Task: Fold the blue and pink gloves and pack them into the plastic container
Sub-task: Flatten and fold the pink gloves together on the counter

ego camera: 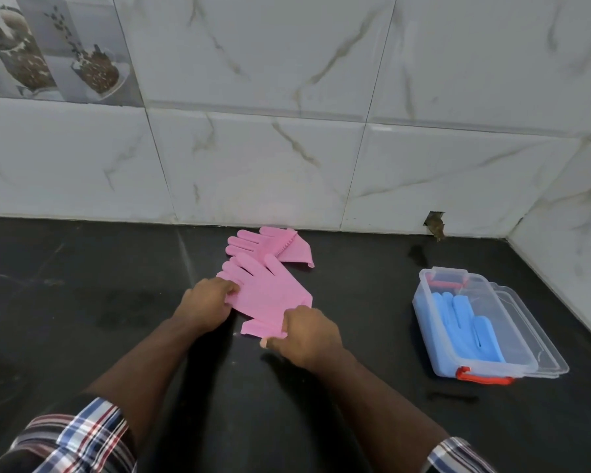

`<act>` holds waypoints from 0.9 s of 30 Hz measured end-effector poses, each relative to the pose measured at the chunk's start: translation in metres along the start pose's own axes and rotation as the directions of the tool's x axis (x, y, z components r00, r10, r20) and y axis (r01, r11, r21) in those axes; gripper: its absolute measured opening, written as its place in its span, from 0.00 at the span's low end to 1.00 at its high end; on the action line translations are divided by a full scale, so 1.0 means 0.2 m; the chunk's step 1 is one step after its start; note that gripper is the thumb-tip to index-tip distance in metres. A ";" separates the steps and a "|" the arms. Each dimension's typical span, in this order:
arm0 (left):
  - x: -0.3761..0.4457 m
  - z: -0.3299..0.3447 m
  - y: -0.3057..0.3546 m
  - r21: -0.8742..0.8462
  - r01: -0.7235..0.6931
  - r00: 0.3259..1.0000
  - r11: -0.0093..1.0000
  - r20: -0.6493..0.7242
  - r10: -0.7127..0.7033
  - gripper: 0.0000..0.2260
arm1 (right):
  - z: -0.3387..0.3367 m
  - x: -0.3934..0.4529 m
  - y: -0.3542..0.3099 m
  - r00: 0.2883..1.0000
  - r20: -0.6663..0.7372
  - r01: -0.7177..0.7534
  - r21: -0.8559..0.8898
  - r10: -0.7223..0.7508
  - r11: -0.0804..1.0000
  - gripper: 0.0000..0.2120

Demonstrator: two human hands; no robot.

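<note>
A pink glove (265,292) lies flat on the black counter (82,302), fingers pointing up-left. My left hand (206,303) pinches its left edge near the fingers. My right hand (307,332) grips its cuff end at the lower right. A second pink glove (270,247) lies just behind it by the wall, partly folded over with its bristled side showing. Blue gloves (464,322) lie inside the clear plastic container (423,322) at the right.
The container has a red handle (481,377) at its near end, and its clear lid (533,336) lies under or beside it on the right. White marble tiles form the back wall and right corner. A hole (435,225) shows in the wall base.
</note>
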State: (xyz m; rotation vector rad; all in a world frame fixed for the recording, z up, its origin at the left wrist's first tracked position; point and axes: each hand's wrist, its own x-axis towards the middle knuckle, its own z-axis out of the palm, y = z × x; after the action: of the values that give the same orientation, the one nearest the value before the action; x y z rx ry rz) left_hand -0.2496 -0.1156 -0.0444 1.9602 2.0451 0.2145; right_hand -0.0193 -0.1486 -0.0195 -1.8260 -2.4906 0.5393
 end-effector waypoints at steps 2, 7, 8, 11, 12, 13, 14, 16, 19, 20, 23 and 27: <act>0.02 0.00 0.01 0.076 -0.008 1.000 0.997 -0.016 0.009 0.16 | 0.04 -0.01 0.00 1.000 -0.025 -0.020 -0.041 0.019 0.999 0.29; 0.02 -0.01 0.03 0.078 -0.030 0.992 0.997 -0.123 0.040 0.11 | 0.07 -0.03 0.06 0.997 -0.047 0.065 -0.052 -0.068 0.997 0.17; 0.02 -0.02 0.04 0.046 -0.037 0.987 0.998 -0.154 0.044 0.10 | 0.05 -0.03 0.09 0.995 -0.041 0.090 -0.027 -0.091 0.996 0.14; 0.00 -0.06 0.11 -0.063 -0.101 0.967 0.993 -0.241 0.083 0.07 | 0.00 -0.05 0.22 0.999 -0.026 0.039 0.094 -0.036 0.995 0.13; -0.01 -0.08 0.15 -0.108 -0.134 0.962 0.985 -0.252 0.103 0.06 | -0.02 -0.05 0.27 0.999 -0.032 -0.017 0.166 0.023 0.986 0.13; -0.02 -0.09 0.19 -0.149 -0.170 0.958 0.974 -0.258 0.127 0.06 | -0.05 -0.06 0.33 0.995 -0.044 -0.074 0.238 0.086 0.968 0.13; -0.03 -0.10 0.23 -0.194 -0.199 0.955 0.961 -0.257 0.146 0.06 | -0.07 -0.07 0.37 0.988 -0.063 -0.113 0.302 0.138 0.946 0.13; -0.05 -0.13 0.35 -0.301 -0.225 0.961 0.927 -0.228 0.160 0.06 | -0.11 -0.08 0.42 0.981 -0.097 -0.117 0.405 0.169 0.907 0.13; -0.07 -0.17 0.54 -0.398 -0.272 0.955 0.876 -0.226 0.193 0.06 | -0.14 -0.14 0.39 0.992 -0.047 -0.075 0.505 0.114 0.860 0.21; -0.08 -0.19 0.60 -0.418 -0.276 0.955 0.866 -0.219 0.199 0.06 | -0.13 -0.16 0.38 0.993 -0.038 -0.078 0.503 0.112 0.861 0.21; -0.08 -0.25 0.69 -0.499 -0.242 0.969 0.832 -0.170 0.180 0.07 | -0.13 -0.20 0.44 0.973 -0.106 -0.144 0.422 0.206 0.895 0.14; -0.11 -0.33 0.66 -0.770 -0.069 0.994 0.634 0.004 0.113 0.09 | -0.26 -0.29 0.60 0.961 -0.159 -0.111 0.525 0.225 0.844 0.06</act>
State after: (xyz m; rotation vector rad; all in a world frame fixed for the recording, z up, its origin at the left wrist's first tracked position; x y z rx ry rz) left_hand -0.1455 -0.1224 0.0618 1.4672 1.4233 0.8936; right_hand 0.1216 -0.1561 0.0069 -1.7718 -1.8199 0.8603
